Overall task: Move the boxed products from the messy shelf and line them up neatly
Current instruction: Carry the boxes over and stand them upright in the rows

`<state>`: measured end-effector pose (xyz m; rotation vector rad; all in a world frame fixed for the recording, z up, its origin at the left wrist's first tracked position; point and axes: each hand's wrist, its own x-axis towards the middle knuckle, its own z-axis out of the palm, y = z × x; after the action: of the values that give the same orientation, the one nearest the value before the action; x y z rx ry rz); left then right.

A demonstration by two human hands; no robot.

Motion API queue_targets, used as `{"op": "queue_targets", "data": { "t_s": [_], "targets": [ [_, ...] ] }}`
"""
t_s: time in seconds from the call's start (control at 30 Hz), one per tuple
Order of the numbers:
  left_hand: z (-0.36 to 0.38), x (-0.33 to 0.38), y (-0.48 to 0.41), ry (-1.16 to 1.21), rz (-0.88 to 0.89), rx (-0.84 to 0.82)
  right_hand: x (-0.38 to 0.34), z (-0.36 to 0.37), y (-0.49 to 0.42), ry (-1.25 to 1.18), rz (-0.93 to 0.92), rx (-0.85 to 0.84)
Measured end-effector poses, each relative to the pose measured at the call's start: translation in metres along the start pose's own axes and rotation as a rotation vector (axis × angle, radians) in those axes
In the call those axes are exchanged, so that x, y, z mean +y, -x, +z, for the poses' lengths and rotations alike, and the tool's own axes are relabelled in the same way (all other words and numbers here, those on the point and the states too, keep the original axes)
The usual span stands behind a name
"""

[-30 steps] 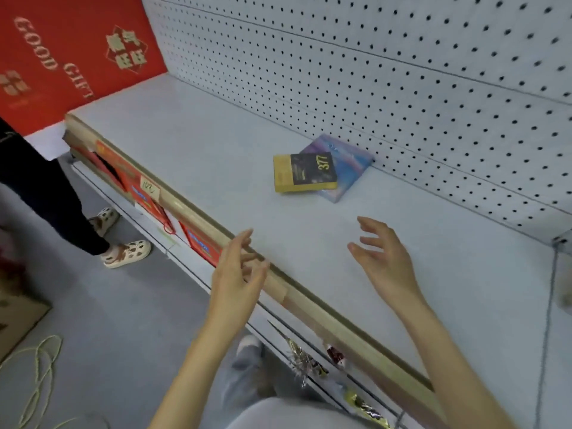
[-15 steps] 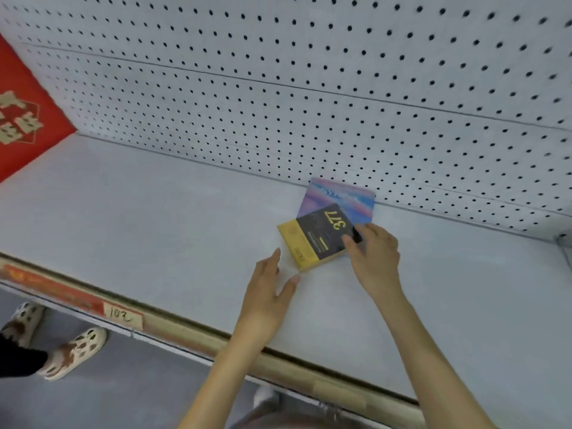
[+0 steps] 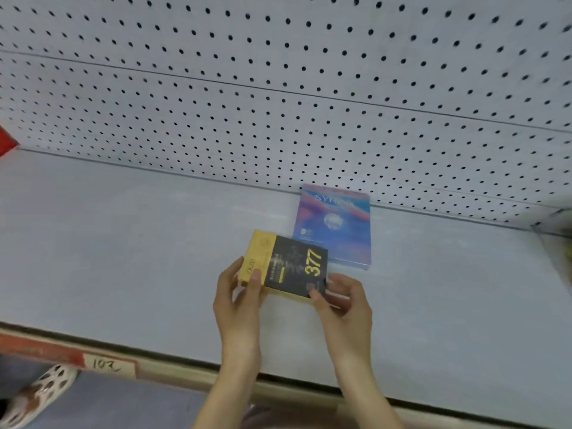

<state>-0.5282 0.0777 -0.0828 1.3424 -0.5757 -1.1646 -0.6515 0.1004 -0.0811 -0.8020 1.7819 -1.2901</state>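
Black-and-yellow box (image 3: 286,266) gripped at both ends, left hand (image 3: 238,300) and right hand (image 3: 345,308) fingers curled around it, above shelf (image 3: 123,258), near blue box (image 3: 334,226) lying flat.

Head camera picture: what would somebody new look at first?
Probably the yellow and black box marked 377, held at mid-frame by the left hand and the right hand, one at each end. Just behind it a purple box lies flat on the grey shelf, by the white pegboard wall dotted with holes.
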Motion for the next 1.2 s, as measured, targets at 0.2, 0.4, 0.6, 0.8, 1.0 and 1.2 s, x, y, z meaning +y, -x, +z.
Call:
{"op": "queue_targets", "data": {
  "t_s": [0.2,0.4,0.6,0.8,1.0,1.2],
  "targets": [
    [-0.010,0.013,-0.014,-0.032,-0.040,-0.066,-0.004,0.001,-0.001,0.059,0.008,-0.121],
    [-0.028,0.029,-0.030,-0.080,-0.042,-0.013,-0.017,-0.016,-0.069,0.317,-0.235,0.131],
    [-0.044,0.036,-0.037,-0.112,-0.076,0.035,0.002,0.002,-0.117,0.847,-0.098,0.187],
    [-0.052,0.040,-0.056,-0.165,-0.061,0.041,0.025,-0.011,-0.105,0.741,-0.140,0.281],
    [-0.031,0.038,-0.069,-0.239,-0.073,-0.179,0.032,-0.036,-0.066,0.615,-0.178,0.199],
    [-0.020,0.016,-0.058,-0.287,-0.134,-0.248,0.031,-0.045,-0.031,0.395,-0.128,0.153]
  ]
}}
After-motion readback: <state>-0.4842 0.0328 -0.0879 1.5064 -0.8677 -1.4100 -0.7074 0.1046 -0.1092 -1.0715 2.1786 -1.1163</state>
